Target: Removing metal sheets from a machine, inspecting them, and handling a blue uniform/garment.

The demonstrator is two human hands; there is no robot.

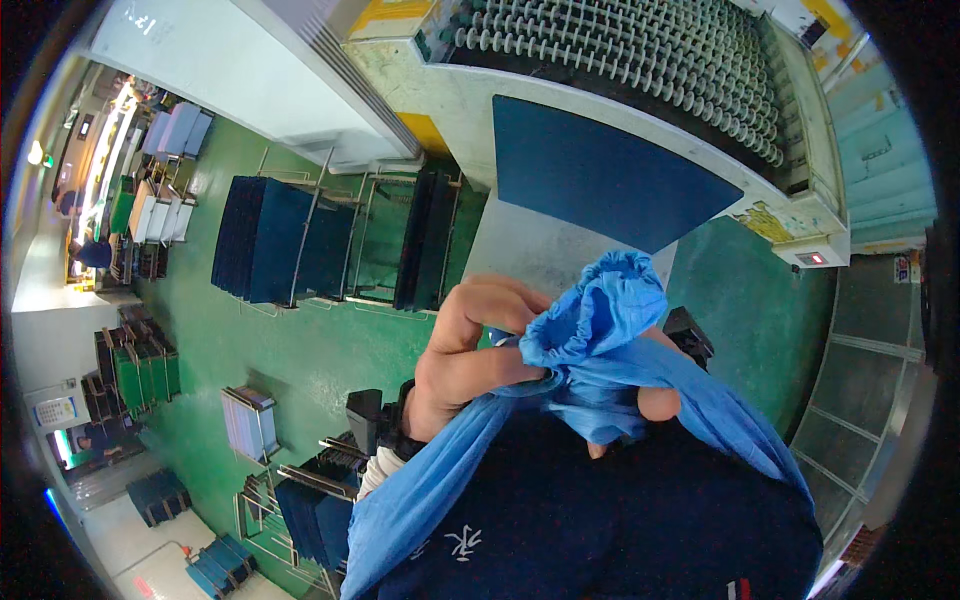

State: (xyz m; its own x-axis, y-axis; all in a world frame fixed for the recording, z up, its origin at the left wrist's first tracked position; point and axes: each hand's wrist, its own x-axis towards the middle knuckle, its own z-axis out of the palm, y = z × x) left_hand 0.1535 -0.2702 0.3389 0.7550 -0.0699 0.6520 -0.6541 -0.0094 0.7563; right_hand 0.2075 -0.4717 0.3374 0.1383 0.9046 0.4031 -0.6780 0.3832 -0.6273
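Observation:
Light-blue cloth with a gathered elastic cuff (600, 310) is bunched in front of my chest. Two long bands of it run down to the left and right over my dark navy top (600, 520). My left hand (475, 340) has its fingers curled into the cloth beside the cuff. Behind and under the bunched fabric is my right hand (658, 404), mostly hidden; a few fingertips poke out below the cuff, closed on the cloth. Black devices are at my left wrist (365, 418) and right wrist (690, 335).
Ahead stands a machine with rows of white rollers (620, 50), a dark blue panel (610, 170) leaning on its front. Racks of dark boards (285, 240) stand to the left on the green floor (330, 350). Another rack (310, 510) is close at lower left. A metal-framed screen (860, 370) is at right.

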